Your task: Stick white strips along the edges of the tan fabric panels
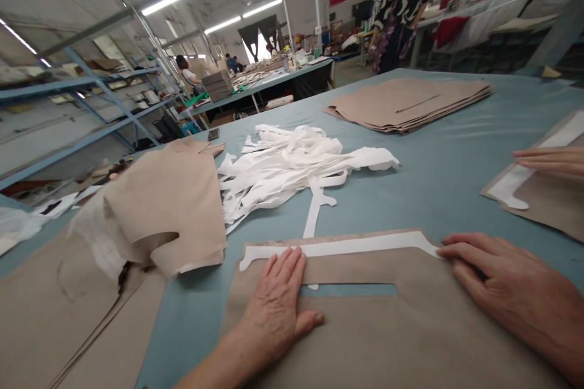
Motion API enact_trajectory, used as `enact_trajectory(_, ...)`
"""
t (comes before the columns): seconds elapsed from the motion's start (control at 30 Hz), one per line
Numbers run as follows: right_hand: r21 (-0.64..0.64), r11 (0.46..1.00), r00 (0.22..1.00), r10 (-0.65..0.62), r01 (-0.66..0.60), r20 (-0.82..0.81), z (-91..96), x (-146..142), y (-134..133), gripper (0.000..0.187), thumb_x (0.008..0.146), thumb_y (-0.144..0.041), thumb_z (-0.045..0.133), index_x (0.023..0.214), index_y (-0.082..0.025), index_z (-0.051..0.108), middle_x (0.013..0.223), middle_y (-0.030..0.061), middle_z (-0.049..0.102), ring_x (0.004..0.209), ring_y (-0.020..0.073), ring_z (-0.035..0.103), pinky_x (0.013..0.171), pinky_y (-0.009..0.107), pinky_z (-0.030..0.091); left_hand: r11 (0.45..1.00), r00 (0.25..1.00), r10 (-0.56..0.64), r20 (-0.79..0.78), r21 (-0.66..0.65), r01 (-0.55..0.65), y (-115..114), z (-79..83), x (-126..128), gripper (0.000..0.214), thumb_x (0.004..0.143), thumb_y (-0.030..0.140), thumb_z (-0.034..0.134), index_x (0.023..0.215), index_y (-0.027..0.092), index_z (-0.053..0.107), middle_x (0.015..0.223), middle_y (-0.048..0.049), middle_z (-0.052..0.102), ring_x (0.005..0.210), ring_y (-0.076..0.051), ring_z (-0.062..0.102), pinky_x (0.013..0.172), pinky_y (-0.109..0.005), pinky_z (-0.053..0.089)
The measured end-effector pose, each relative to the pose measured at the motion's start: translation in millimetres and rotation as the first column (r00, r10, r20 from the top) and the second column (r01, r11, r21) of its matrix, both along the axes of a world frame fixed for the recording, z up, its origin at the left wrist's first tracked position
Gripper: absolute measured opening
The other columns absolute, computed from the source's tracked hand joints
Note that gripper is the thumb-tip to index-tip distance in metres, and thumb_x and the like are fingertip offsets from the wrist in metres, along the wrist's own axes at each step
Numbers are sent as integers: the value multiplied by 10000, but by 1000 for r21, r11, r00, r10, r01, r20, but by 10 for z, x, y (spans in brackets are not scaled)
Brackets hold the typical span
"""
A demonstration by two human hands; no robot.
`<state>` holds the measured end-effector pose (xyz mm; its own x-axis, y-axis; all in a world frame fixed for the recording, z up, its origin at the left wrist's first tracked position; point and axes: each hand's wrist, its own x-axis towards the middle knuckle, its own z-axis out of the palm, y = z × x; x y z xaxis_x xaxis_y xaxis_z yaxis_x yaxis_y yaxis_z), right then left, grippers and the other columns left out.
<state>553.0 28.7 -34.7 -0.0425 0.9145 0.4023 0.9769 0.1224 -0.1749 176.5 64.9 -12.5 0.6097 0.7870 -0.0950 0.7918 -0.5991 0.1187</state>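
A brown fabric panel (356, 328) with a long slot cut through it lies before me on the blue-green table. Along its far edge runs a white interfacing strip (360, 245) with shaped ends. My left hand (278, 298) rests flat, fingers stretched out, over the strip's left part and the panel. At the strip's right end, my right hand (497, 279) has its fingertips drawn together on the strip's tip. Past the panel, a tangled heap of white strips (292, 161) lies on the table; one loose strip (314, 209) reaches down towards the panel's far edge.
Brown panels (173, 206) are piled at left, partly folded over. A flat brown stack (406, 103) lies at the far right. Another person's hand (554, 159) presses a similar panel at the right edge. A person (399, 12) stands beyond the table. Blue shelving (91, 91) is at left.
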Motion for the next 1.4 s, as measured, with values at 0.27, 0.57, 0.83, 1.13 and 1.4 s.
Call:
enact_trajectory(0.27,94,995,998,-16,11,56,-36,52,25,329,842,-304,427,801,-263,751,965,57,749,846,242,700,796,426,527,977,995,84,-58,204,-70,85,-94,-507,796,853,547,631,1478,113,397,1543,-168,421,1431,-326,384,1173,-561,323)
enact_trajectory(0.57,181,983,991,-63,41,120,-48,70,37,388,872,-315,363,843,-219,737,998,77,731,834,248,708,764,421,553,885,978,166,124,418,-203,23,-230,-878,579,873,392,642,1386,165,496,1473,-143,508,1362,-322,457,1095,-515,421)
enact_trajectory(0.83,96,991,982,75,-92,172,63,-32,-104,268,900,-199,452,900,-232,718,1023,92,734,895,243,682,810,407,486,889,975,65,214,431,-155,-243,-194,-942,206,905,232,588,1109,216,607,1110,-65,679,1012,-243,640,892,-409,527)
enact_trajectory(1.13,30,980,968,189,-197,166,121,-91,-542,229,896,-186,443,811,-250,646,871,34,693,785,219,628,771,384,444,894,965,-47,258,441,-74,-599,-108,-1024,179,959,387,534,996,232,615,977,-40,665,873,-214,630,801,-349,494)
enact_trajectory(1.4,-23,976,961,217,-217,170,356,-289,-813,203,869,-142,465,819,-249,630,860,15,688,766,201,621,767,364,440,926,955,-8,296,362,-104,-817,-119,-1014,115,958,334,552,925,244,615,931,-19,661,840,-197,630,785,-344,494)
